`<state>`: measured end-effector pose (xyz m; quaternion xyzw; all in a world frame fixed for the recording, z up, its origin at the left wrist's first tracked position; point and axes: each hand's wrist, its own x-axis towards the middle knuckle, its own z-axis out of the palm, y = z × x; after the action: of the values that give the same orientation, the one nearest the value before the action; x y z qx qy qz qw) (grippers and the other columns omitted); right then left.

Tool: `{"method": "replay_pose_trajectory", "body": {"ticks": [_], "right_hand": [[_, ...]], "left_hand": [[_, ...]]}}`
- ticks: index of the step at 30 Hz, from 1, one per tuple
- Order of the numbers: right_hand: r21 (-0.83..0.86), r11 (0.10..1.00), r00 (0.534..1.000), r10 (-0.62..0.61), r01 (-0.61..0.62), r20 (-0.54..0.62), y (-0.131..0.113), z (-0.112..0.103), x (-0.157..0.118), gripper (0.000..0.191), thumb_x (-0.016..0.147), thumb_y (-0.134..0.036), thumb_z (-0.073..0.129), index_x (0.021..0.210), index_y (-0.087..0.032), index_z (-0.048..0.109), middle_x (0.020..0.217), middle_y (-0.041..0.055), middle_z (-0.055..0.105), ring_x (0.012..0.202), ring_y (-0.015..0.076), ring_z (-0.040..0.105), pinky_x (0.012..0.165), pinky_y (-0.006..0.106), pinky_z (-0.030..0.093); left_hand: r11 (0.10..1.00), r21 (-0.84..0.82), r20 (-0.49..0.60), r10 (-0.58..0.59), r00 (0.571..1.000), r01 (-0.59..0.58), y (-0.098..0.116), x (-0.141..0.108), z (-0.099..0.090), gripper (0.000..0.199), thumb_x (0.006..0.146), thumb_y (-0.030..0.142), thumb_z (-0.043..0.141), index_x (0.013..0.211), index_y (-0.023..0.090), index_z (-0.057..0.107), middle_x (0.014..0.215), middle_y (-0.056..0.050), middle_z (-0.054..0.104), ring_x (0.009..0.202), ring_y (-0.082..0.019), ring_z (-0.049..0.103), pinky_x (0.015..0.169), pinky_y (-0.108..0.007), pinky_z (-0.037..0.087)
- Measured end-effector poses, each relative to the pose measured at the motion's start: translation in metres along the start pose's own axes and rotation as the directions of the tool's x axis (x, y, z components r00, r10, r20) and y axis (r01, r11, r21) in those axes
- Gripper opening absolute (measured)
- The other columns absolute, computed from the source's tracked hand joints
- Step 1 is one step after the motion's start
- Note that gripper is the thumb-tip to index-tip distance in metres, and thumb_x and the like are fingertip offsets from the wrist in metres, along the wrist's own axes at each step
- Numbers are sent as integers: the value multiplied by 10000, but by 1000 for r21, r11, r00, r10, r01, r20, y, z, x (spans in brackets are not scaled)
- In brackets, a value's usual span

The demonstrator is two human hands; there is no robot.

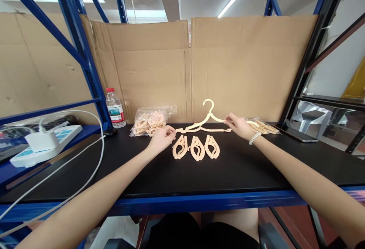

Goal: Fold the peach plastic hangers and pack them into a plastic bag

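Observation:
An unfolded cream clothes hanger (pixel 211 110) stands with its hook up, between my two hands. My left hand (pixel 162 139) has thumb and fingers pinched at its left end. My right hand (pixel 238 126) grips its right arm, and the tip seems to show beyond my fingers. Just behind the front row, a second spread hanger (pixel 216 130) appears to lie on the black tabletop (pixel 216 176), partly overlapped by the first. In front of it are three folded hangers in a row: a left one (pixel 185 142), a middle one (pixel 194 141) and a right one (pixel 210 141).
A clear bag of folded hangers (pixel 149 121) lies behind my left hand. Past my right wrist are a bag of long cream pieces (pixel 265 126) and a flat dark device (pixel 298 133). A water bottle (pixel 115 110), a power strip (pixel 45 146) and white cables occupy the left. Cardboard (pixel 154 70) walls the back.

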<state>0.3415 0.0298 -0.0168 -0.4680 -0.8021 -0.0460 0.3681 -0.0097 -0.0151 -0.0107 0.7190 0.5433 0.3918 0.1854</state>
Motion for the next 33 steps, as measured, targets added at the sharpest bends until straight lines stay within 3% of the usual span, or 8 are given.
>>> {"method": "replay_pose_trajectory", "body": {"ticks": [4, 8, 11, 14, 19, 24, 29, 33], "right_hand": [[39, 999, 986, 23, -17, -167, -3, -18, -1, 118, 909, -348, 500, 884, -233, 497, 823, 54, 684, 754, 242, 662, 653, 333, 486], [140, 990, 962, 37, 1, -271, -16, -19, -4, 160, 893, -386, 523, 909, -227, 519, 888, 73, 690, 812, 255, 677, 692, 362, 526], [224, 974, 977, 3, 46, -211, -33, -11, -9, 188, 908, -376, 505, 1002, -220, 547, 944, 82, 697, 870, 257, 681, 756, 387, 548], [207, 974, 992, -72, 94, -107, -50, -2, -14, 211, 933, -343, 466, 1058, -212, 575, 990, 89, 698, 910, 260, 670, 813, 412, 539], [146, 976, 986, -162, 164, -27, -66, 10, -20, 239, 964, -327, 414, 1019, -215, 618, 994, 84, 691, 905, 259, 653, 815, 412, 519], [170, 963, 976, -217, 211, 13, -70, 11, -20, 237, 977, -300, 425, 1038, -212, 636, 995, 75, 684, 912, 236, 631, 829, 372, 508], [-178, 945, 961, -268, 276, 68, -58, 3, -17, 231, 955, -204, 467, 1085, -176, 655, 952, 103, 674, 952, 281, 521, 830, 414, 438], [-456, 864, 976, -204, 213, 70, -49, -5, -17, 160, 925, -237, 551, 916, -189, 703, 942, 122, 640, 936, 294, 486, 748, 394, 378]], "left_hand": [[990, -140, -74, -22, 997, 12, 2, -1, 3, 214, 794, 353, 559, 887, 167, 608, 822, -37, 663, 534, -128, 608, 505, -251, 488], [957, -284, -85, -83, 993, 56, 11, -6, 6, 290, 810, 353, 580, 1019, 152, 557, 967, -67, 629, 577, -101, 608, 561, -250, 518], [916, -397, -88, -95, 992, 53, 21, -14, 7, 340, 817, 368, 598, 1068, 174, 476, 1122, -91, 568, 660, -95, 622, 627, -261, 546], [902, -431, -87, -82, 993, 37, 26, -20, 10, 399, 789, 420, 640, 1042, 180, 444, 1122, -89, 554, 693, -102, 628, 652, -272, 551], [944, -314, -96, 73, 993, -100, 21, -22, 13, 560, 710, 387, 716, 1189, 199, 495, 1173, -94, 564, 786, -153, 647, 703, -308, 540], [968, -183, 50, 184, 982, -172, 18, -21, 13, 270, 781, 369, 610, 981, 194, 658, 1039, -69, 697, 908, -228, 653, 812, -347, 505], [960, -271, 9, 75, 997, -69, 17, -17, 13, 295, 752, 378, 606, 956, 174, 663, 826, -41, 698, 773, -201, 649, 689, -303, 495], [952, -307, -23, -19, 1000, 11, 17, -15, 13, 298, 693, 362, 638, 917, 167, 664, 733, -21, 660, 650, -160, 589, 572, -262, 439]]}}
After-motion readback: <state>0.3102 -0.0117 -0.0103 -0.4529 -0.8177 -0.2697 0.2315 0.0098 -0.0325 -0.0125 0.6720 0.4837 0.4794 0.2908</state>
